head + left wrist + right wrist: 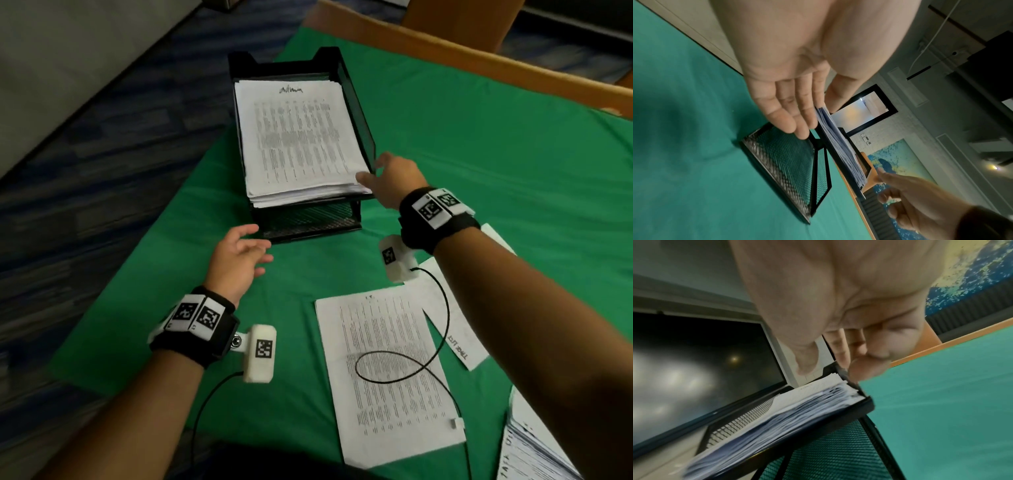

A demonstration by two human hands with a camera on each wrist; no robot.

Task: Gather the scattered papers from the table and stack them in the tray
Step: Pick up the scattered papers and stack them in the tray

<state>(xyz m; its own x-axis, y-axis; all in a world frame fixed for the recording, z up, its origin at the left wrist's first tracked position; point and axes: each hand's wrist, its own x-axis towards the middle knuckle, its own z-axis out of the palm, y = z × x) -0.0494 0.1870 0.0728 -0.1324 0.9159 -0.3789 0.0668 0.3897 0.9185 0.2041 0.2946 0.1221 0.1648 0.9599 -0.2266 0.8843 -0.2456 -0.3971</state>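
The fingers (255, 245) of the left hand (236, 262) are straight and loosely spread, holding nothing, hovering just near of the tray's lower mesh shelf. Right of them stands the black two-tier tray (356, 113), at the far left of the green cloth (496, 144); its upper tier holds a thick stack of papers (294, 140), slightly ragged at the near edge. Further right, the right hand (394, 178) sits at the near right corner of that stack, thumb over the top sheet and fingers by the tray's side wall. They look relaxed rather than pinching, though the blurred wrist view does not settle whether they touch the paper.

Most of the gathering seems done, judging by the stack's thickness. Still on the cloth, near and right of both hands, lie a printed sheet (387, 370), a second sheet (455, 329) partly under the right forearm, and a further pile of pages (534, 445) at the near right corner. These are well apart from either set of fingers, so more trips remain.
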